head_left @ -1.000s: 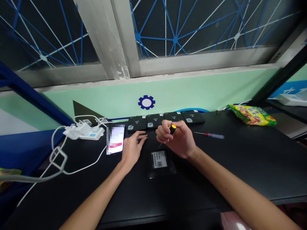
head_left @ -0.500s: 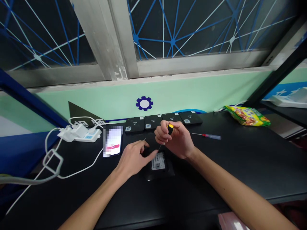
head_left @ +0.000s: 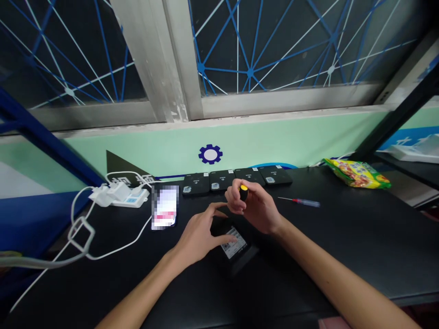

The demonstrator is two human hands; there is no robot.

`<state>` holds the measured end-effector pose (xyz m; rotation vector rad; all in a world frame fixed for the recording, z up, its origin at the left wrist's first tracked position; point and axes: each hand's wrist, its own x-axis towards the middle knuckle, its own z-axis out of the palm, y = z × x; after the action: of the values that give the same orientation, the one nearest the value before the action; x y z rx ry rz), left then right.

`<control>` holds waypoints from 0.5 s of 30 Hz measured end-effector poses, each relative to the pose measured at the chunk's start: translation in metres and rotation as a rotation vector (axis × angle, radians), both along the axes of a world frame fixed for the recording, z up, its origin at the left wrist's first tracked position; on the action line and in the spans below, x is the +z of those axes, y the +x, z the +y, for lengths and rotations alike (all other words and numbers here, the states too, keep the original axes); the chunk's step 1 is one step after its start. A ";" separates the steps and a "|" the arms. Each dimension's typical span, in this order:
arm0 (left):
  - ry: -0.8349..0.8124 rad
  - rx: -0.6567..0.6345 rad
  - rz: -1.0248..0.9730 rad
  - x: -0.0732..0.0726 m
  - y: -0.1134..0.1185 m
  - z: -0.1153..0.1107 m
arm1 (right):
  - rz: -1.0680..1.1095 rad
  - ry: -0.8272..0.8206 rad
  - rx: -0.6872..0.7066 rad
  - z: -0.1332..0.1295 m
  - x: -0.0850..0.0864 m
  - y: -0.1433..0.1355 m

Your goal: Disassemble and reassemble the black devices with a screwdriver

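A black flat box-like device [head_left: 247, 257] with a white printed label lies on the black table, turned at an angle. My left hand [head_left: 200, 233] is on it, thumb across the label and fingers curved over the far left side. Part of the device is hidden under that hand. My right hand [head_left: 257, 208] is closed round a screwdriver [head_left: 243, 192] with a black and yellow handle, held just above the device's far edge. Its shaft is not clearly visible. To the right lies a second screwdriver [head_left: 308, 203] with a clear bluish handle and red collar.
Several similar black devices [head_left: 196, 183] stand in a row along the wall. A lit phone [head_left: 165, 208] lies left of my hands. A white power strip [head_left: 132, 198] with plugs and cables is further left. A yellow-green snack bag [head_left: 358, 173] sits at the back right.
The device has turned on the table, and its label now sits slanted. My left thumb has moved onto the label. My right hand still holds the screwdriver.
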<state>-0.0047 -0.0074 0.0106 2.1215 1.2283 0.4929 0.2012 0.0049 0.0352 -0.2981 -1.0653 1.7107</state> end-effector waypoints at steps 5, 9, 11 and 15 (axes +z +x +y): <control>-0.037 -0.038 -0.019 0.004 -0.003 0.003 | -0.035 -0.020 -0.013 0.001 -0.004 -0.001; -0.036 -0.056 -0.045 0.002 -0.003 0.004 | -0.062 -0.023 0.023 0.001 -0.008 -0.004; -0.009 -0.055 -0.055 0.000 -0.004 0.005 | -0.068 -0.006 0.017 0.002 -0.010 -0.005; 0.048 -0.033 -0.044 -0.005 -0.005 0.007 | -0.047 0.016 0.006 0.003 -0.012 -0.006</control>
<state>-0.0096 -0.0009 0.0056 2.1562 1.1656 0.5562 0.1951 0.0080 0.0236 -0.3263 -1.1152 1.7069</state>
